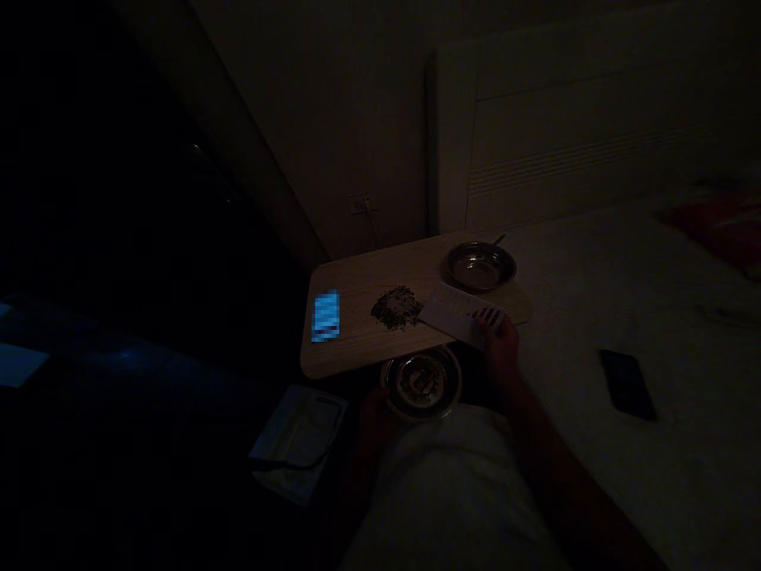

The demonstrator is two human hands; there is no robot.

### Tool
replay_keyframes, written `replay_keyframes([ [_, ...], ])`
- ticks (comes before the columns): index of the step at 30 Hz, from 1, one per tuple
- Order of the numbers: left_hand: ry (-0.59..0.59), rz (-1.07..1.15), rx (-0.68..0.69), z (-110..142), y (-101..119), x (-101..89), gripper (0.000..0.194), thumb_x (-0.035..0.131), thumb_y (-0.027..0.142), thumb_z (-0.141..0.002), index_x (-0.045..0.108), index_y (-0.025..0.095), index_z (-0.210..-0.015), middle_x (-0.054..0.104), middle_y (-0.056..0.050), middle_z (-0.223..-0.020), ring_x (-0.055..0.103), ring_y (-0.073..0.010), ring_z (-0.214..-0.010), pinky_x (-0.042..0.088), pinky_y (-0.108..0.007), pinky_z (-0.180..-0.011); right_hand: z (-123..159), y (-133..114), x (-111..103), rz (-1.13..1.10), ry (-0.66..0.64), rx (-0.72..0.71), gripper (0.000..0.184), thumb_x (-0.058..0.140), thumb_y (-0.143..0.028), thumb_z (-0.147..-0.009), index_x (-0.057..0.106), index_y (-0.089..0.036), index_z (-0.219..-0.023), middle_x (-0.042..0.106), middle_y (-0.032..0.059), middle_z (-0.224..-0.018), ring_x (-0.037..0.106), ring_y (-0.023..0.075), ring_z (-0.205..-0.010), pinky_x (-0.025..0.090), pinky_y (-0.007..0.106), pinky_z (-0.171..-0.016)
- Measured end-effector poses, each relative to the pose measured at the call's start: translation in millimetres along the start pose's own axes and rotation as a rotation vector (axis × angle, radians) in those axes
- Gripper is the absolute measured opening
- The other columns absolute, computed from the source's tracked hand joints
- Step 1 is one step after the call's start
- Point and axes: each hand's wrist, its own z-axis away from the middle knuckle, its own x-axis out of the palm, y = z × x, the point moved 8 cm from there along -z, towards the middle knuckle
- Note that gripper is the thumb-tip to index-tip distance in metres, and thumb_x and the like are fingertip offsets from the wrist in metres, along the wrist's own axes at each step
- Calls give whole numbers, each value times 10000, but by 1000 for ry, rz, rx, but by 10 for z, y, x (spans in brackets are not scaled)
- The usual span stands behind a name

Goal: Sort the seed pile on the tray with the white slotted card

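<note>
Left grip (376,414) has the bowl (453,387), right grip (501,339) pinches the card (450,312), so one jerk could scatter the dark pile (397,308) left of it.

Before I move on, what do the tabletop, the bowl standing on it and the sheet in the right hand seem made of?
Tabletop: probably wood or wood-look laminate, matte; streaky grain shows. Bowl: likely polished metal, perhaps stainless steel; bright glints line its inside. Sheet in the right hand: apparently stiff paper or thin card, matte; it looks pale and flat, though the light is dim.
</note>
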Motion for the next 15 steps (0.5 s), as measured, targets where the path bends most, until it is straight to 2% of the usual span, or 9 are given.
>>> replay_keyframes([
  [4, 21, 0, 15, 13, 11, -12, 225, 646, 86, -680, 721, 141, -885, 772, -90, -800, 727, -291, -866, 521, -414, -907, -7, -13, -11, 10, 12, -25, 267, 722, -382, -717, 691, -173, -880, 733, 54, -864, 652, 222, -821, 507, 367, -787],
  [11, 24, -1, -14, 24, 7, 24, 208, 595, 87, -719, 714, 143, -881, 784, -106, -872, 733, -267, -867, 537, -382, -874, -14, 10, -10, 16, 5, -28, 273, 727, -400, -728, 687, -174, -876, 723, 45, -856, 643, 211, -803, 503, 366, -792],
  [15, 11, -9, -22, 19, -7, 7, 226, 608, 117, -735, 718, 143, -930, 788, -107, -911, 731, -282, -895, 533, -410, -892, -23, 12, -25, 59, 15, -47, 287, 715, -416, -744, 683, -172, -891, 727, 50, -861, 643, 217, -814, 497, 372, -805],
])
